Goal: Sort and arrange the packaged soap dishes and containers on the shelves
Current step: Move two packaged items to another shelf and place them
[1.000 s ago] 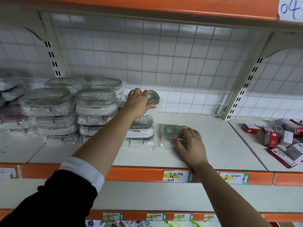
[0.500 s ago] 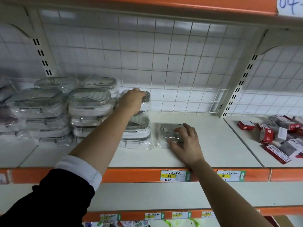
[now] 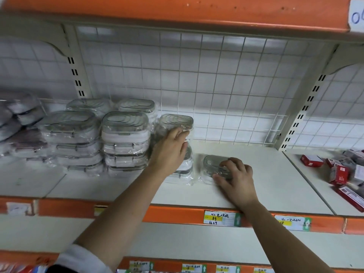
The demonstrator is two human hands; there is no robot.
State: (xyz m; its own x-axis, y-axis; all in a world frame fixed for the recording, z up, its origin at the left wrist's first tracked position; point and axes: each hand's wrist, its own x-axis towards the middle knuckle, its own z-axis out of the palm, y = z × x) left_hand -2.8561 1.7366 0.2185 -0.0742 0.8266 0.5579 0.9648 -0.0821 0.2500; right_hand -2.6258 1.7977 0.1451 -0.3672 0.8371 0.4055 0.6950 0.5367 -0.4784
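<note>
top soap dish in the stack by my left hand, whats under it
Under the top soap dish: more wrapped soap dishes, stacked on the shelf. The left hand covers most, so their number is unclear.

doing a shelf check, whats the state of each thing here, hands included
left hand, fingers straight, touching the top dish
top dish, wrapped, on the right stack
right hand, fingers curled over the lone dish
lone dish, wrapped, flat on the shelf beside that stack
other stacks, wrapped, piled up
red boxes, loose, jumbled at far right
</note>
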